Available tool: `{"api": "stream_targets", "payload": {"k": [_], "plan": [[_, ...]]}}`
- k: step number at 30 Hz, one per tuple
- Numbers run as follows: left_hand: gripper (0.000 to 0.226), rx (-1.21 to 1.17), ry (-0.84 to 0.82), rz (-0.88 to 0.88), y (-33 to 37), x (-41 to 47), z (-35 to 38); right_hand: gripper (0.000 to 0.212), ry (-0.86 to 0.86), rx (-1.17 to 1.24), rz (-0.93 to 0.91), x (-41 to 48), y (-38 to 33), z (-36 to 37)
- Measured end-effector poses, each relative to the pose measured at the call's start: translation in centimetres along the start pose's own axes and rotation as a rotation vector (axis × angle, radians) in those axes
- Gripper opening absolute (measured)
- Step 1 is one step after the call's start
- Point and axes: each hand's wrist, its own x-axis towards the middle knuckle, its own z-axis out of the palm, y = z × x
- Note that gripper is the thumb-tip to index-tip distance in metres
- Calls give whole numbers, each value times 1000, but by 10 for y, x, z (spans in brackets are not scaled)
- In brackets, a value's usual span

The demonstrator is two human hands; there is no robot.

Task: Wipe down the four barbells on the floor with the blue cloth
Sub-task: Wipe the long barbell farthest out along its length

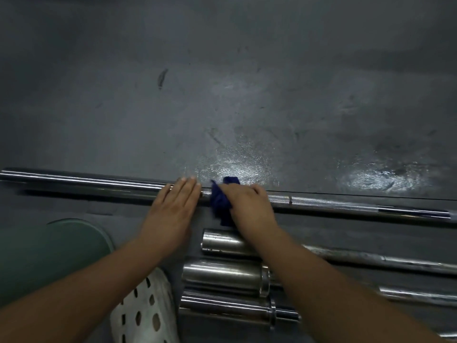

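Note:
The farthest barbell (346, 204) is a long chrome bar lying left to right across the dark floor. My left hand (173, 209) rests flat on it with straight fingers, near the joint of sleeve and shaft. Just to its right, my right hand (249, 206) grips the bunched blue cloth (220, 201) and presses it onto the same bar. Three more barbells lie nearer to me, their thick sleeve ends pointing left: one (222, 240) partly under my right forearm, a second (222, 274), and a third (222, 309).
The grey floor (222, 95) stretches bare beyond the far bar, with shiny patches. My knee in green trousers (44, 256) is at the lower left and my white perforated shoe (146, 310) sits beside the sleeve ends.

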Motion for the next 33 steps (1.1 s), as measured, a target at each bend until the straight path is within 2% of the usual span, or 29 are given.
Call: {"api": "stream_targets", "payload": {"k": [4, 7, 9, 12, 15, 16, 18, 20, 21, 23, 25, 27, 30, 33], "plan": [[104, 10, 10, 16, -8, -10, 2, 45, -4, -58, 178, -47, 86, -26], [103, 9, 14, 1, -7, -10, 4, 38, -38, -171, 271, -45, 83, -29], [105, 7, -6, -11, 0, -9, 5, 43, -91, -181, 178, -21, 39, -20], [111, -18, -19, -29, 4, -10, 2, 56, -46, -81, -43, 6, -22, 3], [108, -48, -31, 12, -6, -15, 1, 65, -14, -41, -110, -2, -15, 2], [106, -63, -48, 31, -9, -16, 0, 62, -22, -2, -75, -11, -1, 0], [103, -84, -74, 47, -13, -17, -2, 45, 14, 36, 110, -27, 28, -7], [102, -90, -91, 30, -13, -15, -4, 37, 35, -61, 274, -26, 27, -7], [103, -82, -100, 29, -10, -14, -5, 43, 14, -96, 259, -21, 11, -2], [105, -74, -89, 26, -5, -13, -6, 62, -33, -60, 81, -13, -32, 12], [102, -89, -96, -4, 0, -13, -6, 71, -85, 3, -76, -14, -58, 21], [96, -87, -86, -18, 0, -16, -4, 66, -6, 63, -50, -16, -34, 15], [94, -80, -79, -12, -1, -16, 3, 50, 185, 100, 168, -39, 39, -2], [94, -70, -100, -31, 1, -13, 6, 28, 158, 78, 257, -45, 63, -17]]}}
